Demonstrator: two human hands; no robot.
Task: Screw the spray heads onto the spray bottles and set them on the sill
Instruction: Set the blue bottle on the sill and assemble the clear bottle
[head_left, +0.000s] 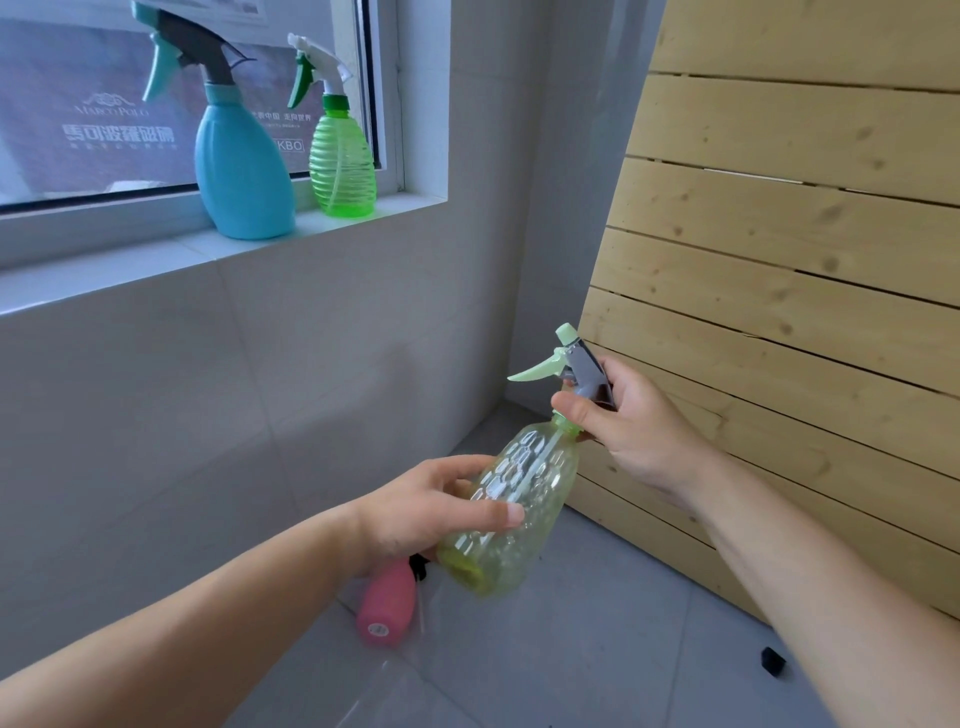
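A clear yellow-green spray bottle (524, 499) with a honeycomb pattern is held tilted in mid-air, neck up and to the right. My left hand (426, 512) wraps around its body. My right hand (631, 421) grips the pale green and grey spray head (574, 361) sitting on the bottle's neck. On the white sill (156, 260) stand a blue spray bottle (241, 166) and a green ribbed spray bottle (343, 163), both upright with heads on.
A pink bottle (387, 605) lies on the grey tiled floor below my left hand, with a black part at its top. A small black piece (772, 661) lies on the floor at right. A slatted wooden panel (789, 291) leans at right.
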